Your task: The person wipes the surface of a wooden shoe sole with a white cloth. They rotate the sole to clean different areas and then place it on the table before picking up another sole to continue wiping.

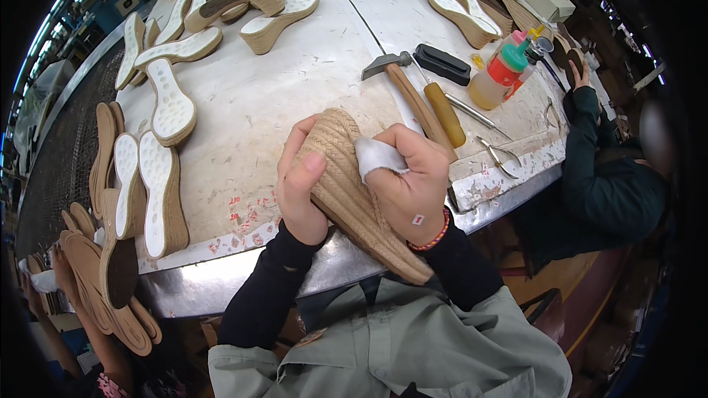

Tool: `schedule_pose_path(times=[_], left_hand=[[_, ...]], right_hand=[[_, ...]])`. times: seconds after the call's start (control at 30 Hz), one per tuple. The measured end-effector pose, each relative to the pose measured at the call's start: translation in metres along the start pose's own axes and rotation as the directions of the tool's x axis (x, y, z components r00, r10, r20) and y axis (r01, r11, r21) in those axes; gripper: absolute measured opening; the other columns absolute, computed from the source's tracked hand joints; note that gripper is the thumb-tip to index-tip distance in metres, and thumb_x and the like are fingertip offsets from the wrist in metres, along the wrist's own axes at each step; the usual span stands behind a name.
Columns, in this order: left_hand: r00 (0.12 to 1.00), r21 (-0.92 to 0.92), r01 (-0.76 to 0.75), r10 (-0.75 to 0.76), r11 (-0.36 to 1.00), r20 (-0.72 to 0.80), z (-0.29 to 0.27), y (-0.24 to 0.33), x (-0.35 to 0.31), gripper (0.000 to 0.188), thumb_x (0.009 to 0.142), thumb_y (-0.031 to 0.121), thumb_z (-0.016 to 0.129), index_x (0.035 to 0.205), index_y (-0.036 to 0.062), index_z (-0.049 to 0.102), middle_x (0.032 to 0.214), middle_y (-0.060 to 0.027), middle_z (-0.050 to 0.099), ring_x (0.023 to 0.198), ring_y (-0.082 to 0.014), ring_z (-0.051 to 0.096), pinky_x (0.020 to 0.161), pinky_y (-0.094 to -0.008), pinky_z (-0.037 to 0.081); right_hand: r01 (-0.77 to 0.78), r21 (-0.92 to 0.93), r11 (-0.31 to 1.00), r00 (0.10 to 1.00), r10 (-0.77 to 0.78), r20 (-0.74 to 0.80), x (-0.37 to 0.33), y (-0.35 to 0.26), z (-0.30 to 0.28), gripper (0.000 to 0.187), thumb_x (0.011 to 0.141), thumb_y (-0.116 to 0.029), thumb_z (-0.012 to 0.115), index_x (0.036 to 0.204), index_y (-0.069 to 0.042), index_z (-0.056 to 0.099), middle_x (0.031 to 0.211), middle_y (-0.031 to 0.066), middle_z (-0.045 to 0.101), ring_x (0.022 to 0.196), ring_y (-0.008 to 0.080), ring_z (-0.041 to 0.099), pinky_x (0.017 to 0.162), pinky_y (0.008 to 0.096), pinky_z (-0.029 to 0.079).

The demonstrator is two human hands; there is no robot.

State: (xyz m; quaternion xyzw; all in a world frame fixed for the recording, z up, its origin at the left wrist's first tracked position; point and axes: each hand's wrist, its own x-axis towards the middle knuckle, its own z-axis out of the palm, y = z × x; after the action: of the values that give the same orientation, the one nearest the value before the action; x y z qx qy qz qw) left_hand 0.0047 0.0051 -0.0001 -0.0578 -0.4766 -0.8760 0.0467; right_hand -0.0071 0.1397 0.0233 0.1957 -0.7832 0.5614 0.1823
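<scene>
A woven, rope-covered wedge shoe sole [335,166] is held tilted over the table's front edge, its narrower end pointing down toward my body. My left hand [304,184] wraps round its left side, with the thumb on the braided surface. In my right hand [414,180] a white cloth [380,156] is pinched and pressed against the sole's right side. Part of the cloth is hidden by my fingers. Just beyond my right hand lies a hammer [413,92] with a wooden handle.
Next to the hammer lie a yellow-handled tool [445,114], a black brush-like block [442,64], pliers [498,156] and a glue bottle [501,74]. Several wedge soles [168,103] cover the table's left and far side. Co-workers sit at the right [605,184] and lower left.
</scene>
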Motion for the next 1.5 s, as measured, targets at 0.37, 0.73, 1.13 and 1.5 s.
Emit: schedule_pose_path(times=[0.37, 0.73, 1.13, 1.5], left_hand=[[1.0, -0.001, 0.023, -0.023, 1.0, 0.007, -0.002, 0.0, 0.002, 0.063, 0.076, 0.035, 0.051, 0.122, -0.0063, 0.04, 0.104, -0.0135, 0.057, 0.094, -0.0176, 0.056, 0.084, -0.0264, 0.043], [0.999, 0.074, 0.033, -0.032, 0.997, -0.012, 0.003, 0.001, 0.001, 0.064, 0.078, 0.043, 0.044, 0.121, -0.0045, 0.04, 0.099, -0.0115, 0.054, 0.09, -0.0171, 0.054, 0.08, -0.0277, 0.043], [1.0, 0.07, 0.007, -0.006, 0.998, -0.015, 0.003, -0.007, 0.001, 0.061, 0.08, 0.041, 0.042, 0.121, -0.0041, 0.041, 0.099, -0.0108, 0.054, 0.091, -0.0172, 0.054, 0.08, -0.0281, 0.043], [0.999, 0.064, 0.033, -0.032, 0.997, -0.021, -0.003, -0.004, 0.005, 0.065, 0.079, 0.043, 0.041, 0.124, -0.0043, 0.041, 0.099, -0.011, 0.055, 0.09, -0.0171, 0.054, 0.079, -0.0274, 0.043]], right_hand=[[-0.003, 0.068, 0.998, 0.999, 0.0, 0.04, -0.006, 0.002, -0.006, 0.021, 0.06, -0.006, 0.071, 0.075, 0.001, 0.057, 0.063, 0.0114, 0.056, 0.056, 0.0213, 0.058, 0.052, 0.0286, 0.044], [-0.083, 0.162, 0.983, 0.994, 0.069, 0.087, -0.011, -0.002, -0.01, 0.014, 0.063, 0.0, 0.062, 0.076, 0.001, 0.059, 0.064, 0.0043, 0.058, 0.057, 0.0081, 0.053, 0.054, 0.0217, 0.041], [0.063, 0.01, 0.998, 0.998, -0.063, 0.006, -0.005, 0.004, -0.004, 0.01, 0.071, -0.005, 0.063, 0.072, 0.001, 0.055, 0.057, 0.0052, 0.051, 0.053, 0.0104, 0.05, 0.051, 0.0244, 0.039], [-0.458, 0.484, 0.746, 0.887, 0.413, 0.204, -0.001, 0.0, -0.022, 0.013, 0.085, -0.003, 0.052, 0.094, 0.0, 0.061, 0.068, -0.0035, 0.051, 0.058, 0.0025, 0.045, 0.051, 0.0193, 0.035]])
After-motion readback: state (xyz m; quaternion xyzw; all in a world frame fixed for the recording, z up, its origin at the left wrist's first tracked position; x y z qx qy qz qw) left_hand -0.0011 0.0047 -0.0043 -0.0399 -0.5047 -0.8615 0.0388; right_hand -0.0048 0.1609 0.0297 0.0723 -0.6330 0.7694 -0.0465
